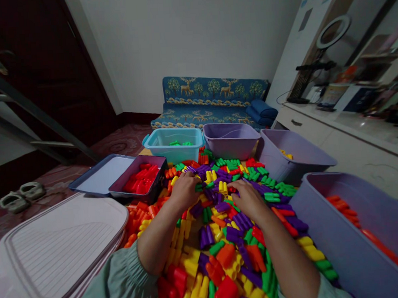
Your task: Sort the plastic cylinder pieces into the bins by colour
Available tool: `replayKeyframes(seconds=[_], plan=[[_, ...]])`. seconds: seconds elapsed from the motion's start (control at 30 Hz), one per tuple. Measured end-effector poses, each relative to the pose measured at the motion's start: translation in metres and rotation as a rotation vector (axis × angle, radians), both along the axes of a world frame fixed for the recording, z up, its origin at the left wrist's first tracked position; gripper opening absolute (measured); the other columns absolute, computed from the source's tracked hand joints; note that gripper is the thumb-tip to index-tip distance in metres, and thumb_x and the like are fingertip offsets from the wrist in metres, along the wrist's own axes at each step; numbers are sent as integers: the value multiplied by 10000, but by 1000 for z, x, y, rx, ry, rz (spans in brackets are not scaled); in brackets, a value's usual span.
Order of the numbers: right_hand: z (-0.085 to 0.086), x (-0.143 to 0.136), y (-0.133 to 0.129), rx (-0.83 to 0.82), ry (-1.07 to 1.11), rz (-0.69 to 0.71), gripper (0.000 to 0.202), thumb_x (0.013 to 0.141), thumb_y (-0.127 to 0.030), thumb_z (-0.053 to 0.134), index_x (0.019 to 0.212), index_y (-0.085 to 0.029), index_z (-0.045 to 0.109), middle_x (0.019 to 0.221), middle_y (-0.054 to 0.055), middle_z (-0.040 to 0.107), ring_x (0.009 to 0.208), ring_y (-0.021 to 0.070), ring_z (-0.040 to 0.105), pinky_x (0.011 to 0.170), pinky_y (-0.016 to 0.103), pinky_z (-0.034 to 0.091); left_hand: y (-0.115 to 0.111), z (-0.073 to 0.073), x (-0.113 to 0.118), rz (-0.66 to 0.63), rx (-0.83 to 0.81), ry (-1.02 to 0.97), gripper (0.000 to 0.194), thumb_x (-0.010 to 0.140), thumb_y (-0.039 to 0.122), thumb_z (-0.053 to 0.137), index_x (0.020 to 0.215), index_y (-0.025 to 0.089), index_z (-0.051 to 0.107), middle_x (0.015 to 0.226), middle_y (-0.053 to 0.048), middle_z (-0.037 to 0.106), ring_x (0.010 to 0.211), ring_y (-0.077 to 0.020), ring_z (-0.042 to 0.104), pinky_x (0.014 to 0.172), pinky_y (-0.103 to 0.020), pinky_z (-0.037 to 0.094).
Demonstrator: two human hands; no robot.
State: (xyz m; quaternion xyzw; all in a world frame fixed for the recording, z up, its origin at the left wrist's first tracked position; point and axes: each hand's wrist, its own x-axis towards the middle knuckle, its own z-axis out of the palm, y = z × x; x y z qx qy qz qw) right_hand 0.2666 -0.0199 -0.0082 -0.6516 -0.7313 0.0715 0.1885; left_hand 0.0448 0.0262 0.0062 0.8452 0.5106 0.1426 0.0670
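Observation:
Plastic building blocks (242,222) in red, orange, yellow, green and purple lie heaped in front of me; many look like short tubes joined side by side. My left hand (186,189) reaches into the far middle of the heap, its fingers curled down at a green block (198,187). The fingertips are partly hidden by the hand. To its right, my right hand (245,194) rests low over the pile with fingers stretched leftward and apart, touching or nearly touching a red block (233,189). A yellow block (223,187) lies between the hands.
Beyond the heap stand a turquoise bin (173,144) with green blocks and a purple bin (231,140). Two lilac bins (292,154) flank the right side; the nearer holds red-orange blocks. Left are a dark box (160,174) of red blocks and a pale lid (63,247).

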Motion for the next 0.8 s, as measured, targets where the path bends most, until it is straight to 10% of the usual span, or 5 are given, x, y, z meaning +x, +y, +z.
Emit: replayKeyframes(seconds=[0.17, 0.43, 0.8], plan=[[2, 2, 1, 87, 144, -91, 331, 726, -79, 481, 956, -210, 680, 929, 64, 700, 886, 221, 646, 815, 340, 476, 5, -2, 1, 40, 30, -127, 362, 654, 97, 521, 942, 182, 725, 927, -94, 666, 864, -218, 621, 740, -287, 465], [3, -4, 9, 50, 1019, -56, 243, 693, -314, 592, 892, -177, 620, 848, 47, 717, 748, 196, 683, 687, 318, 547, 13, -2, 1, 71, -115, -550, 327, 669, 146, 587, 968, 137, 718, 828, -45, 715, 742, -167, 638, 665, -232, 455], [7, -9, 2, 21, 1088, -89, 308, 700, -429, 669, 851, -163, 627, 753, 36, 703, 636, 181, 662, 566, 290, 534, 13, -4, -1, 83, -165, -555, 285, 721, 264, 618, 958, 146, 727, 861, -62, 734, 781, -206, 659, 684, -272, 482]])
